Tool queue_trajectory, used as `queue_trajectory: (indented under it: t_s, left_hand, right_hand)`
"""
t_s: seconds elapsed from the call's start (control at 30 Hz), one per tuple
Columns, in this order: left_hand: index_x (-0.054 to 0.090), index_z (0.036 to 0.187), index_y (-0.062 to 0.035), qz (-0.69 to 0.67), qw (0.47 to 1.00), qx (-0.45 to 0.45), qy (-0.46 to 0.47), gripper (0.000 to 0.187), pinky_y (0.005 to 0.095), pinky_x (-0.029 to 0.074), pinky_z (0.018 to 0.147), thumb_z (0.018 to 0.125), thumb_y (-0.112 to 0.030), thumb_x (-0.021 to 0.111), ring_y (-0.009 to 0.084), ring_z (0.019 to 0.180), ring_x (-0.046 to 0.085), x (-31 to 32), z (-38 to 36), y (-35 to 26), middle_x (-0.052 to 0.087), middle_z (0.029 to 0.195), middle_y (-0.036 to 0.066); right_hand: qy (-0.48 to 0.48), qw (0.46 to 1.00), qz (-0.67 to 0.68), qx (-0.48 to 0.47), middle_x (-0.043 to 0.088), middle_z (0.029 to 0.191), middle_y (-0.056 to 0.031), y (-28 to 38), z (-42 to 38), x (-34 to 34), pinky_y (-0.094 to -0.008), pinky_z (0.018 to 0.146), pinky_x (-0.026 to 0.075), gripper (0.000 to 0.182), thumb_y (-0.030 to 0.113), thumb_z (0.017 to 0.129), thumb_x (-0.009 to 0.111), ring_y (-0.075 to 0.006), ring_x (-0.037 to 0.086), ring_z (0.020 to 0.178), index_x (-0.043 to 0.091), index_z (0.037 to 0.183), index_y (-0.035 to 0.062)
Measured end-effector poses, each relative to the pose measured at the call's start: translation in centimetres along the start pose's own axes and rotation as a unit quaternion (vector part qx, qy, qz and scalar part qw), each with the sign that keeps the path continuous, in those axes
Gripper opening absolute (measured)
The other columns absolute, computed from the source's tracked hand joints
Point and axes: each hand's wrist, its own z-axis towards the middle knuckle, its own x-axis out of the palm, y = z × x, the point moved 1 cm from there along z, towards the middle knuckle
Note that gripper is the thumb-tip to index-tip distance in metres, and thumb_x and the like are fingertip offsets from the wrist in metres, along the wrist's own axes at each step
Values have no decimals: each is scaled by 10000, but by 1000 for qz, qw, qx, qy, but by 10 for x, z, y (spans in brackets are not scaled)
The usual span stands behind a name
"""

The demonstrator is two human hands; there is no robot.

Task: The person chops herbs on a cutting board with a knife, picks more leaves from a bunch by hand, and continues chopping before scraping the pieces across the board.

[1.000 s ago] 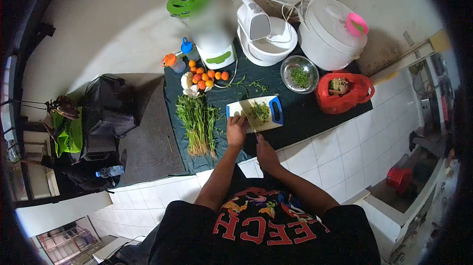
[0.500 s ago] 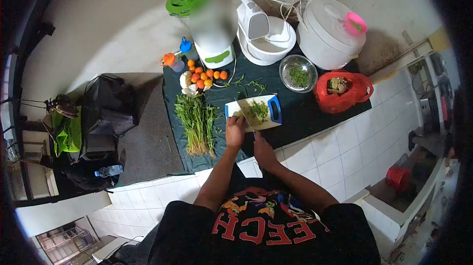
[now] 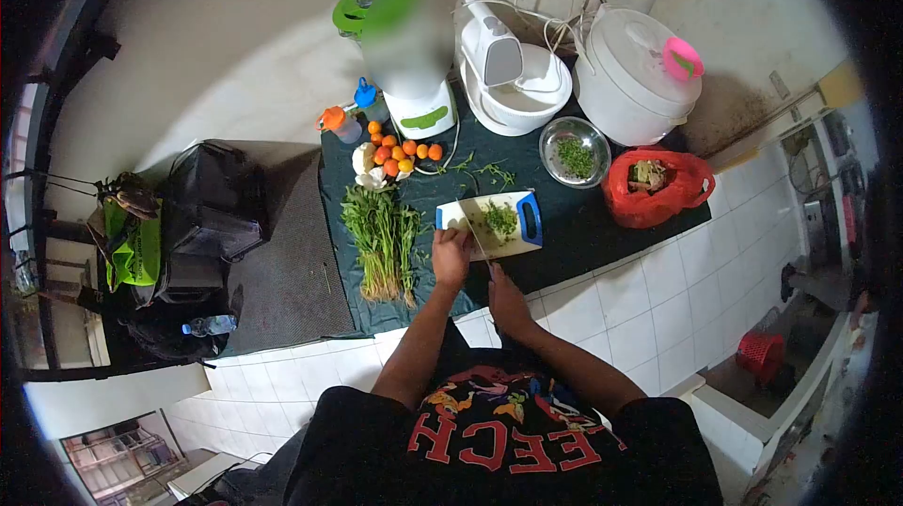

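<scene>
My right hand (image 3: 506, 297) is closed round the handle of a knife (image 3: 476, 235), whose blade lies across the white cutting board (image 3: 519, 232) with blue ends. On the board's left part rests my left hand (image 3: 451, 255), fingers bent and pressed together at its front edge; what they hold, if anything, is too small to make out. Chopped greens (image 3: 499, 219) lie to the right of the blade. A large bunch of leafy stalks (image 3: 380, 243) is left of the board. Behind the board's right side, a metal bowl (image 3: 575, 152) holds chopped greens.
Orange and red tomatoes (image 3: 390, 153) sit behind the stalks. A blender (image 3: 423, 111), a white stand mixer (image 3: 513, 83) and a white rice cooker (image 3: 630, 73) line the back. A red plastic bag (image 3: 649, 196) is at the right, and a water bottle (image 3: 209, 325) at the far left.
The whole view has shifted slightly, with the table items appearing a little lower and to the right. Both hands keep nearly the same place at the board, and the knife still lies across it.
</scene>
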Motion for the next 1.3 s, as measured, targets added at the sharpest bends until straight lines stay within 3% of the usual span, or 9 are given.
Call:
queue_trajectory:
  t_s: [0.17, 0.27, 0.4, 0.47, 0.7, 0.8, 0.87, 0.97, 1.3]
  left_hand:
    - [766, 1004, -87, 13, 997, 80, -8, 166, 444, 534, 838, 851, -146, 736, 328, 956, 617, 1, -3, 5, 686, 992, 88]
    - [759, 1022, -82, 7, 996, 82, -21, 178, 434, 540, 846, 857, -142, 729, 319, 974, 621, 2, -7, 9, 683, 999, 86]
    - [753, 1054, -75, -2, 999, 51, 0, 208, 434, 542, 873, 856, -130, 725, 324, 990, 624, 6, -6, 12, 685, 998, 91]
    - [751, 1077, -67, 28, 998, 37, 29, 233, 433, 542, 892, 853, -118, 719, 330, 1004, 625, -3, -5, 3, 692, 1014, 105]
    - [744, 1063, -44, 3, 999, 44, 10, 212, 455, 535, 898, 865, -108, 707, 359, 1005, 622, 4, -4, 9, 702, 1020, 144]
    - [747, 1055, -39, -44, 998, -29, 19, 200, 466, 533, 891, 871, -106, 706, 370, 1003, 620, 5, -6, 11, 703, 1023, 153]
    - [751, 1042, -36, -34, 999, -18, 26, 190, 474, 532, 881, 872, -112, 710, 380, 991, 615, 4, -4, 10, 695, 997, 155]
    - [751, 1036, -39, -20, 1000, 9, 12, 190, 479, 530, 869, 874, -131, 717, 383, 973, 613, 0, -3, 5, 683, 972, 153]
    - [774, 1090, -52, -32, 999, -4, 26, 251, 491, 521, 891, 852, -95, 706, 399, 997, 602, 0, -5, 6, 691, 1006, 159]
  right_hand:
    - [51, 996, 15, 69, 594, 1307, -357, 10, 31, -3, -551, 1019, 480, 465, 148, 1077, 449, -505, 598, 1195, 393, 1484, -71]
    - [22, 999, 11, 35, 598, 1297, -357, 7, 42, -2, -553, 1017, 482, 466, 141, 1077, 449, -503, 601, 1191, 387, 1485, -76]
    - [-41, 996, 33, -72, 604, 1279, -355, 8, 25, -10, -554, 1014, 481, 471, 135, 1075, 453, -511, 600, 1179, 379, 1487, -82]
    - [50, 997, 39, 40, 596, 1295, -361, 18, 11, -20, -546, 1029, 477, 473, 124, 1073, 456, -518, 594, 1186, 373, 1489, -86]
    - [-15, 999, 1, -41, 587, 1321, -363, 17, 38, -3, -544, 1049, 474, 472, 127, 1074, 459, -516, 585, 1219, 373, 1486, -88]
    - [35, 998, 25, 54, 585, 1334, -355, 20, 47, -6, -542, 1054, 473, 474, 139, 1077, 465, -509, 582, 1234, 375, 1486, -83]
    - [-55, 996, 51, -45, 584, 1345, -345, 15, 35, -4, -535, 1058, 474, 473, 149, 1079, 471, -503, 581, 1242, 379, 1488, -70]
    - [50, 997, 19, 50, 593, 1336, -335, 14, 19, -7, -534, 1055, 475, 470, 159, 1081, 477, -497, 586, 1236, 384, 1489, -56]
    - [-25, 998, 56, -25, 579, 1288, -398, 15, 46, 2, -551, 1027, 489, 501, 151, 1078, 455, -525, 605, 1173, 369, 1500, -104]
